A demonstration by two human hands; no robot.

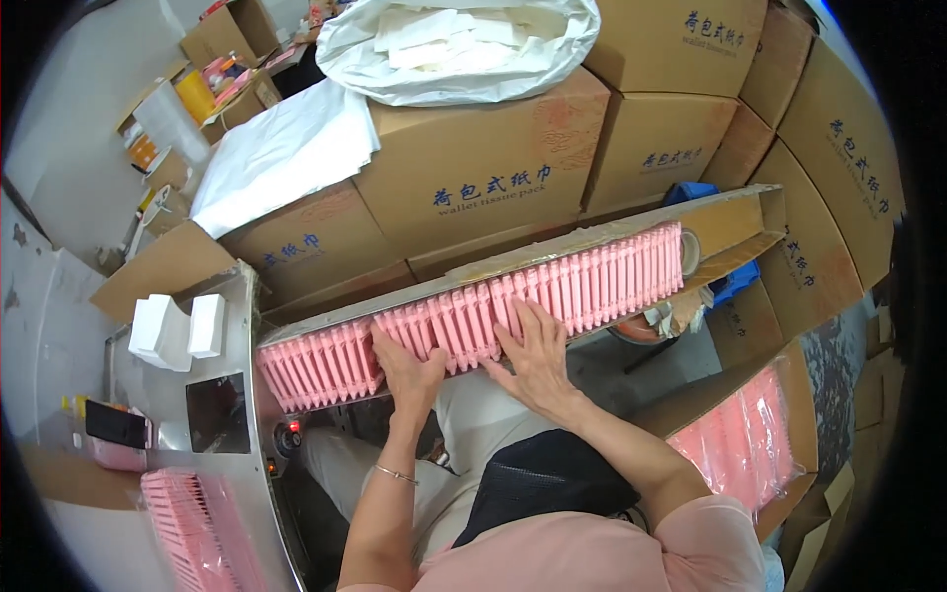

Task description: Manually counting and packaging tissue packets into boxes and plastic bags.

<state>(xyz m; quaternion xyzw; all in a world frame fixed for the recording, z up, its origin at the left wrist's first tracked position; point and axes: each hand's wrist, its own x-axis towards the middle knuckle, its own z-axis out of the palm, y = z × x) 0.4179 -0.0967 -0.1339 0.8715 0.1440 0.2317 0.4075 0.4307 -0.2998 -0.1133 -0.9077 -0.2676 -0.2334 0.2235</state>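
Note:
A long row of slim pink tissue packs (602, 281) stands on edge, packed side by side in a narrow trough (735, 219) that slants across in front of me. My left hand (406, 373) lies on the row left of its middle, fingers over the packs at a dark gap and thumb toward the near side. To its right, my right hand (536, 363) grips the row too, fingers on top and thumb low at the near edge. A block of packs sits between the two hands. Parts of the fingertips are hidden among the packs.
A metal machine table (232, 296) at left carries white paper stacks (163, 331); a phone (116, 424) lies beyond. Bagged pink packs lie lower left (192, 523) and in an open carton (740, 434) at right. Large cartons (473, 178) wall the far side, under a white sack (345, 54).

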